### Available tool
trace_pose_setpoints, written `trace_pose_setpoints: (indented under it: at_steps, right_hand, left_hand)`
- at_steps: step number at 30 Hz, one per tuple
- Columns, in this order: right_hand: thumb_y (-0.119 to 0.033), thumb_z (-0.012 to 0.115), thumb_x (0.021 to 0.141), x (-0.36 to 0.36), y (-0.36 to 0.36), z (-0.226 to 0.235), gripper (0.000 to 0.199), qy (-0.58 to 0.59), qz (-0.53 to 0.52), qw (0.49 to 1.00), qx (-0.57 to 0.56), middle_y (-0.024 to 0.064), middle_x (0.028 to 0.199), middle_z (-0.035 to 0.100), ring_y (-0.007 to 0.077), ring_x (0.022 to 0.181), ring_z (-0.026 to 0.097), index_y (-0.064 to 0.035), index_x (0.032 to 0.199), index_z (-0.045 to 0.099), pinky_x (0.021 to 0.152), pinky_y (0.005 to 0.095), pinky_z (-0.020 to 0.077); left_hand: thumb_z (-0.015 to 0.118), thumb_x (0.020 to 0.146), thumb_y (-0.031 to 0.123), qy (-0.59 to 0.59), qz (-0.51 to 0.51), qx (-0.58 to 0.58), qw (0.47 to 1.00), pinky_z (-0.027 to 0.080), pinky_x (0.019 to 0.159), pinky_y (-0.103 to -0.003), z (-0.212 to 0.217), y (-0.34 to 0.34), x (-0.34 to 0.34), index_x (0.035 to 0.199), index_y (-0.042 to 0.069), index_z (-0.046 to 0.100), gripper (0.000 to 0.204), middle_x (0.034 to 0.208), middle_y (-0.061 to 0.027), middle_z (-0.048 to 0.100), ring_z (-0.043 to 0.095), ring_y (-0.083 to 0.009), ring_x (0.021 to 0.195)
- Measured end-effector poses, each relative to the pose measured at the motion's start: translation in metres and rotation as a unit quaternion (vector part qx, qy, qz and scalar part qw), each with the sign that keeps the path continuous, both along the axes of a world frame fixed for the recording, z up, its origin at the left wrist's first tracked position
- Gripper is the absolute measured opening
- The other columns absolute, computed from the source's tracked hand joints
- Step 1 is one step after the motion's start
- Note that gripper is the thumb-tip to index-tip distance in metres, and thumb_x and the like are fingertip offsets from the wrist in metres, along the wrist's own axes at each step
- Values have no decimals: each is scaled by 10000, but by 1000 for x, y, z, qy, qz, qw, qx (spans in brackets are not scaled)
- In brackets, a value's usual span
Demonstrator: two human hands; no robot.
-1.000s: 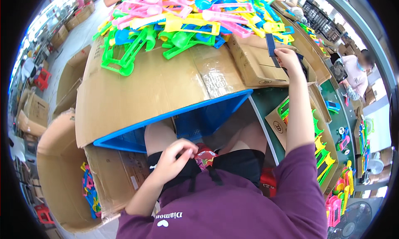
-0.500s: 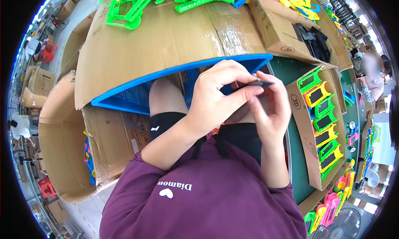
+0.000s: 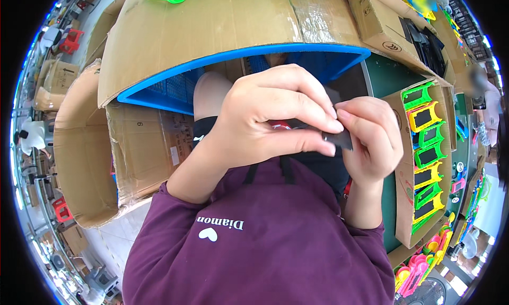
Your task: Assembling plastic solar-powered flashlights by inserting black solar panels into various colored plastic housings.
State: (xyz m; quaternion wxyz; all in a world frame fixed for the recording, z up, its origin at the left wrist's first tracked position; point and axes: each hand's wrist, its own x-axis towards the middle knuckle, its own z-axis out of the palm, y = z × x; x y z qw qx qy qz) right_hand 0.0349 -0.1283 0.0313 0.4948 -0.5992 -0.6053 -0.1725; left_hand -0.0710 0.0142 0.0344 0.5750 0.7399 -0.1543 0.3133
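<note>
A small, thin dark plate (image 3: pixel 343 139) is between my hands, above my lap. My left hand (image 3: pixel 281 114) reaches it from the left, thumb at its lower edge and fingertips at the upper edge. Closed around the plate's right side is my right hand (image 3: pixel 375 138), its thumb meeting the left fingertips. The curled right fingers hide part of the plate, so its full shape cannot be made out.
A cardboard sheet (image 3: pixel 222 34) lies over a blue plastic crate (image 3: pixel 244 59) ahead. At right, a carton (image 3: pixel 405 199) holds green and yellow plastic frames (image 3: pixel 424 117). Black parts (image 3: pixel 424 45) fill another box beyond. An open carton (image 3: pixel 79 162) stands at left.
Both hands have shifted slightly right and the dark plate has turned, showing more of its flat face. The left thumb and fingers are wider apart. The view has tilted, so the surroundings sit higher.
</note>
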Motion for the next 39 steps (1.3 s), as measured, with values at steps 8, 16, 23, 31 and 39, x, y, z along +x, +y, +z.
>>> trace_pose_setpoints:
  at_steps: [8,16,23,31,39]
  right_hand:
    - [-16,637,498,3,-6,-5,211,-178,-15,984,9,98,750,578,217,659,575,9,704,601,539,261,488]
    - [-16,626,495,0,2,-9,241,-131,27,990,-45,97,772,561,224,695,569,7,733,597,545,280,492]
    - [5,638,508,-6,5,-17,245,-88,7,994,-56,74,762,573,224,674,565,-10,750,607,536,283,478]
    - [65,643,494,-10,11,-19,280,-42,4,998,-41,77,757,572,228,660,562,-12,760,601,558,290,470]
    - [47,661,578,-2,-12,-28,234,68,-88,992,-53,88,726,574,232,675,558,-23,789,588,579,289,446]
  left_hand:
    - [684,600,-14,191,-91,-63,975,378,856,-341,7,1,-16,784,14,644,191,944,-92,520,478,-233,998]
    - [633,694,-18,192,-94,-304,928,319,897,-295,-29,2,-8,1093,26,403,462,1095,-67,389,387,-152,1065]
    - [600,748,69,139,387,56,910,396,787,-276,-33,60,6,941,33,498,221,879,-75,512,496,-156,894]
    - [600,702,121,135,545,350,750,427,765,-392,-13,251,67,945,25,561,264,910,-161,556,525,-305,888]
    - [527,758,226,306,492,124,806,440,713,-414,8,236,40,901,21,582,256,831,-178,598,563,-329,821]
